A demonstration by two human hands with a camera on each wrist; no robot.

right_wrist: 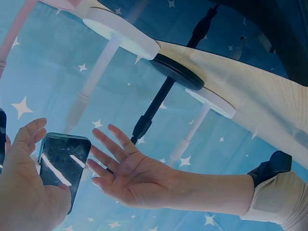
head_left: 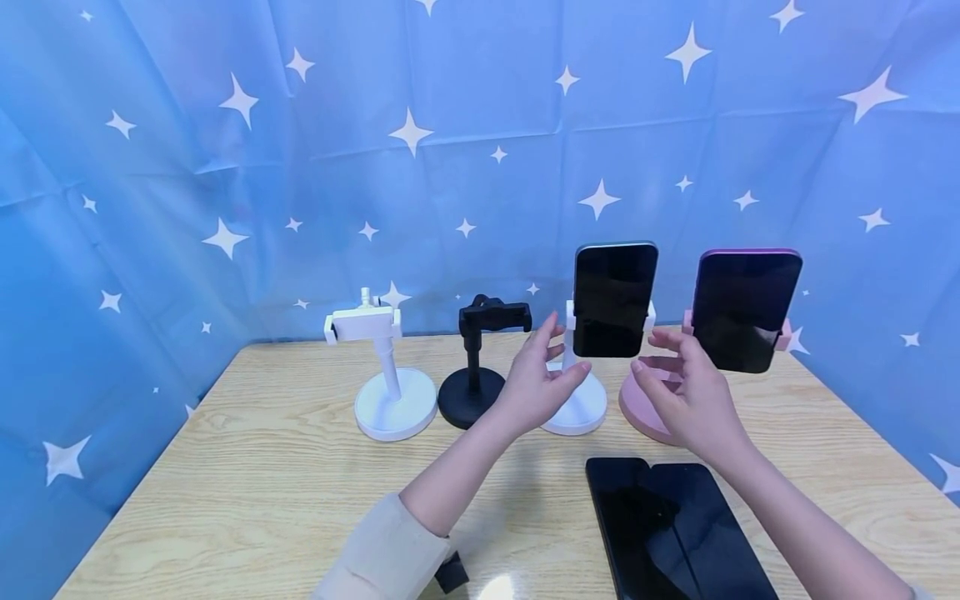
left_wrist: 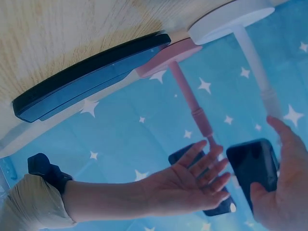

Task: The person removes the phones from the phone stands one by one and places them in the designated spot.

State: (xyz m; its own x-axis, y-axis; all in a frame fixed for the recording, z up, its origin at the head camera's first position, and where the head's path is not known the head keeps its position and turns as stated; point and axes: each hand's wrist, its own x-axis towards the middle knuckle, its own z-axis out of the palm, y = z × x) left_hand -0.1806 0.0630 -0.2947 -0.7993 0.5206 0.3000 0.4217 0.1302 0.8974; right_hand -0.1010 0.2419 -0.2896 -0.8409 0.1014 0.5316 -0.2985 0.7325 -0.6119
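So the left hand [head_left: 534,382] and right hand [head_left: 693,396] are both spread, flanking the teal-edged black phone [head_left: 615,300] in a partly hidden white round-based stand [head_left: 581,408]; can't tell if either's touching.

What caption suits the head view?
Left hand and right hand flank a phone in a white stand, pink stand alongside.

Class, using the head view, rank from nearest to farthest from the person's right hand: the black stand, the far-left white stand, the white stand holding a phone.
1. White stand holding a phone: just left of the right hand.
2. Black stand: next to the left.
3. Far-left white stand: left end of the row.
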